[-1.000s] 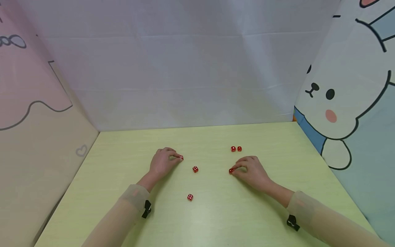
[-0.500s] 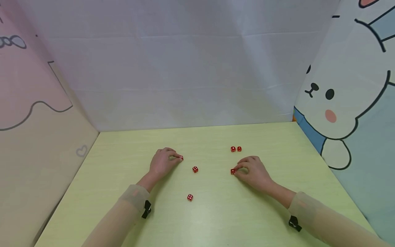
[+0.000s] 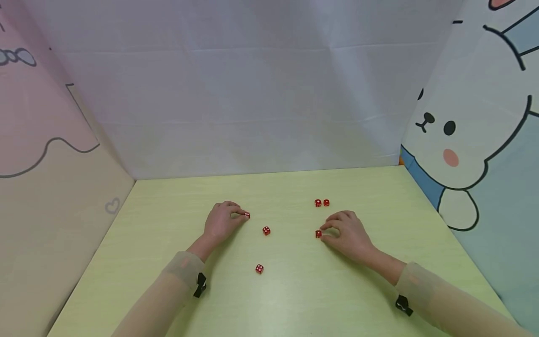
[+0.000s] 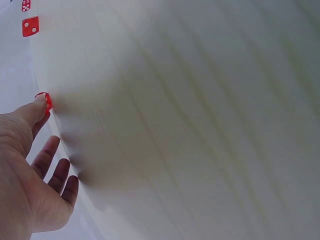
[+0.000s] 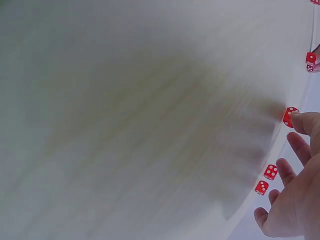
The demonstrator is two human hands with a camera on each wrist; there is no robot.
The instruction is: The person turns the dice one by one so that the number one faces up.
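My left hand point(image 3: 221, 221) pinches a red die point(image 3: 247, 215) between thumb and fingertips, just above or on the table; in the left wrist view the thumb partly covers this die point(image 4: 48, 103). My right hand point(image 3: 346, 236) is beside another red die point(image 3: 318, 234), its thumb and index fingertips spread slightly around the die's near side. From the right wrist, the thumb overlaps part of that die point(image 5: 290, 117). Between the hands lies a third die point(image 3: 266, 230), and a further one point(image 3: 259, 269) sits closer to the front.
Two red dice point(image 3: 322, 203) stand side by side behind the right hand. The pale yellow-green tabletop point(image 3: 294, 299) is bounded by a white cloth wall point(image 3: 252, 107) at the back and printed panels on both sides, including a bunny panel point(image 3: 476, 154).
The right-hand die has shifted slightly to the right, and the right fingertips have drawn back and parted, showing more of it. The left hand has stayed still with its die.
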